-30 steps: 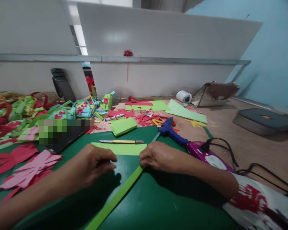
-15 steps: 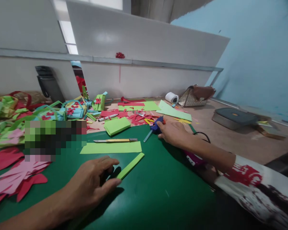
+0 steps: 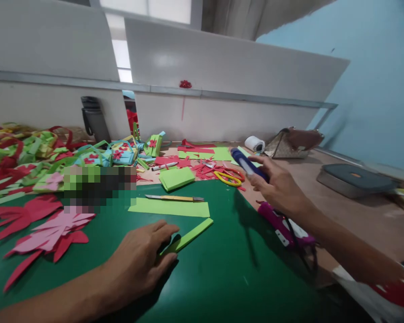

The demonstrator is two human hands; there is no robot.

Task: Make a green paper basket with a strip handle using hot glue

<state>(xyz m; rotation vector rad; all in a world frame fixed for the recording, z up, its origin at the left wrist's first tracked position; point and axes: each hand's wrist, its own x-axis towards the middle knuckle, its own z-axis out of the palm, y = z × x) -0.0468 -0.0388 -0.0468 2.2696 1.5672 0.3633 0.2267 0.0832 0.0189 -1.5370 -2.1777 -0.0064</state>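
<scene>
My left hand [image 3: 144, 255] rests on the green mat [image 3: 202, 278], thumb and curled fingers around the near end of a narrow lime-green foam strip [image 3: 192, 235]. Its inner fingers are partly hidden. My right hand [image 3: 279, 181] grips a blue glue gun [image 3: 239, 157], raised above the mat's far right edge; a pale glue stick shows along it. Beyond the strip lies a wider lime-green piece [image 3: 171, 208] with a craft knife [image 3: 175, 198] along its far edge. Behind that sits a folded lime-green stack [image 3: 177, 178]. Yellow-handled scissors [image 3: 227, 178] lie below the glue gun.
Pink and red cut-outs [image 3: 47, 233] cover the left, with a pile of colourful small bags [image 3: 30, 157] behind. A purple-and-white device [image 3: 283, 229] with a black cord lies under my right forearm. Farther right are a lidded box [image 3: 353, 179] and a handbag [image 3: 292, 143].
My right hand has lifted the glue gun off the mat and tilted it up, uncovering the scissors. My left hand has closed farther around the strip's near end. The view has shifted left.
</scene>
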